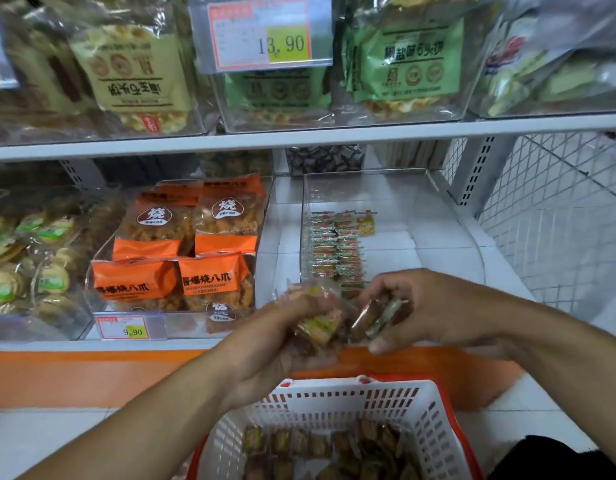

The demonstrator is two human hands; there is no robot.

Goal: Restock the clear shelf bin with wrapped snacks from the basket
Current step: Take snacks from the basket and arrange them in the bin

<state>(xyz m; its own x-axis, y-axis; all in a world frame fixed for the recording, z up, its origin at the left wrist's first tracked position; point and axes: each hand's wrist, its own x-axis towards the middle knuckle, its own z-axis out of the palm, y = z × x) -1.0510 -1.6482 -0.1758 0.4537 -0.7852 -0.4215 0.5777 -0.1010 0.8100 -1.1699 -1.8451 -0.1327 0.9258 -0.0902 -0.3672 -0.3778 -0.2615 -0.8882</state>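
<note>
My left hand [282, 337] and right hand [414, 313] both clutch wrapped snacks [320, 327]: light and slippery, I judge, best pinched across their flat middles.

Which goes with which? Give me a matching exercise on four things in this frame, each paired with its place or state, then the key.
Column 1:
1. basket
2. clear bin
3. orange packs
4. left hand

Column 2:
A. left of the clear bin, on the same shelf
B. below both hands, holding wrapped snacks
C. gripping a bunch of wrapped snacks
D. two rows of small snacks along its left side

Pairs: 1-B, 2-D, 3-A, 4-C
</note>
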